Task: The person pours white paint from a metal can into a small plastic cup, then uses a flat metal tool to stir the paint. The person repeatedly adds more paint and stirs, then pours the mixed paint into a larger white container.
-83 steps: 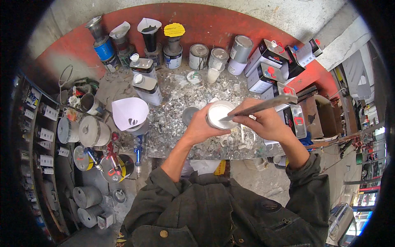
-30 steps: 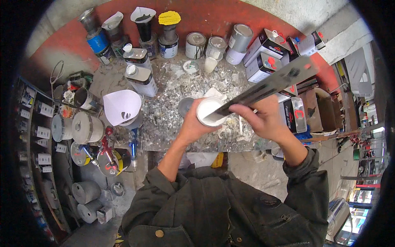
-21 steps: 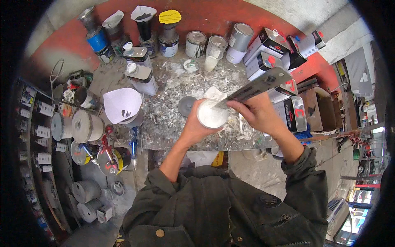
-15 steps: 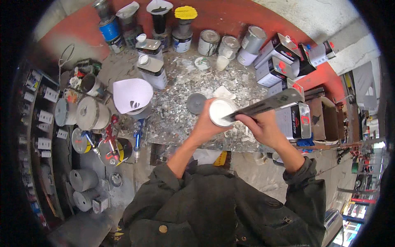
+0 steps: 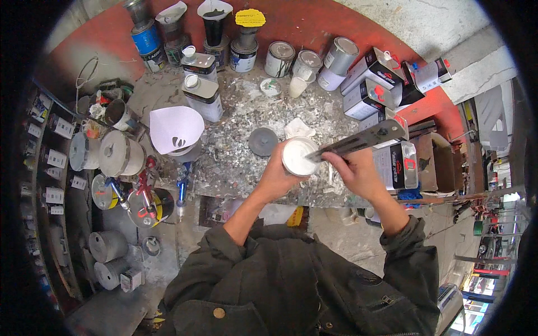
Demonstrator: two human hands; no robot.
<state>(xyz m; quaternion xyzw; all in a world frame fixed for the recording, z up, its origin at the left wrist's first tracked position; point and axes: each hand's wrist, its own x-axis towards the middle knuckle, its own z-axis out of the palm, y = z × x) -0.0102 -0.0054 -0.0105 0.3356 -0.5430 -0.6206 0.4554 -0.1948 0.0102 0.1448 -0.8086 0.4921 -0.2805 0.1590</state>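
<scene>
My left hand (image 5: pixel 278 176) is wrapped round a cup of white paint (image 5: pixel 296 154) above the front part of the workbench (image 5: pixel 238 168). A flat metal mixing ruler (image 5: pixel 361 139) is pinched in my right hand (image 5: pixel 353 171). Its lower end dips into the white paint, and its long upper end slants up to the right. A round dark grey lid (image 5: pixel 263 141) lies on the bench just left of the cup. Behind the cup rests a crumpled white paper (image 5: pixel 300 127).
Paint cans (image 5: pixel 279 59) and strainer funnels (image 5: pixel 214 17) line the back. Metal solvent tins (image 5: pixel 365 99) crowd the right side. A white paper strainer (image 5: pixel 177 129) stands left, near hanging spray guns (image 5: pixel 182 185). A small plastic cup (image 5: pixel 298 87) stands farther back.
The whole view has shifted slightly, so the bench things appear a little to the left. Both hands keep their holds, and the ruler's dipped end sits slightly differently in the paint.
</scene>
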